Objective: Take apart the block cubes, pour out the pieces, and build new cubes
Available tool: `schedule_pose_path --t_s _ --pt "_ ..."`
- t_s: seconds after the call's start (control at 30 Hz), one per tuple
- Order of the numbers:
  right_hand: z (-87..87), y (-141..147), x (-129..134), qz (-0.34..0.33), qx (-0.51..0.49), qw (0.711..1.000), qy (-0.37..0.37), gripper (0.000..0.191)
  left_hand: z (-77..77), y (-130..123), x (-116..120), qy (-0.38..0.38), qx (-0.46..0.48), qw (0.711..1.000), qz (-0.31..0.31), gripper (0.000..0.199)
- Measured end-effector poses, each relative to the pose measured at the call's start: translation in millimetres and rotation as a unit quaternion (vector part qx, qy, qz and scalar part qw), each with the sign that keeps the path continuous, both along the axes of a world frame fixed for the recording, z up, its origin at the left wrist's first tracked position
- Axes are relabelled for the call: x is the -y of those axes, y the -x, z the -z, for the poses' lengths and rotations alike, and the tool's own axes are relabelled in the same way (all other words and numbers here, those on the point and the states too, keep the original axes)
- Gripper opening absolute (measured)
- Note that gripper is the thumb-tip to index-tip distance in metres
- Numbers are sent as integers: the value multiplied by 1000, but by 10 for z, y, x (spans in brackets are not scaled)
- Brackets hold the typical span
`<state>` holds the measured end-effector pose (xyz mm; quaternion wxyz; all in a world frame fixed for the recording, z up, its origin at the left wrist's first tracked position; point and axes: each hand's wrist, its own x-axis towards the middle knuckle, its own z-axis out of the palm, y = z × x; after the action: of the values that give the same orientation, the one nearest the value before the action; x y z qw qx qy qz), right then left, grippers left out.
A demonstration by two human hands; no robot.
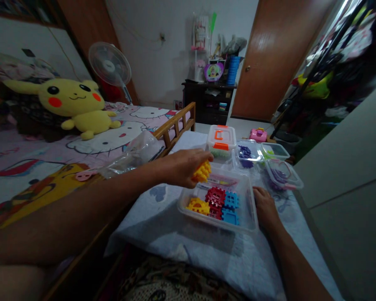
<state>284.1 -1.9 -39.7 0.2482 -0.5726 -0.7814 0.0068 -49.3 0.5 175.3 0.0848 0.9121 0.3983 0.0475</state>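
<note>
My left hand point(185, 168) is closed around yellow plastic building blocks point(202, 172), held above the far left part of a clear plastic box point(248, 205). Inside that box lie red blocks point(215, 196), blue blocks point(231, 200) and yellow blocks point(198, 206), with notched edges. A flat pinkish piece point(227, 182) shows near the box's back wall. My right hand point(265, 205) rests at the right wall of the box, its fingers partly hidden; whether it grips the wall I cannot make out.
Behind the box stands a lidded container with orange latches point(222, 138). Right of it are clear tubs with purple pieces point(246, 152) and a tub with green pieces point(273, 150). A wooden bed rail point(175, 125) and a crumpled plastic bag point(134, 152) lie to the left.
</note>
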Motion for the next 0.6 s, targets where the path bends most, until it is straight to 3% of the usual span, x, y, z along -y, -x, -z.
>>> schedule_pose_path --t_s 0.13,0.27,0.43,0.6 --pt "-3 2 12 1 -4 1000 3 29 226 -317 46 0 -108 994 36 55" --pt "4 -2 10 -3 -6 1000 1 28 471 -429 -12 -21 -184 982 43 50" --pt "23 -20 -14 -15 -11 1000 -11 27 667 -458 -52 -8 -211 976 43 54" --pt "9 -14 -3 -10 -5 1000 -6 28 775 -467 -100 2 -215 975 51 47"
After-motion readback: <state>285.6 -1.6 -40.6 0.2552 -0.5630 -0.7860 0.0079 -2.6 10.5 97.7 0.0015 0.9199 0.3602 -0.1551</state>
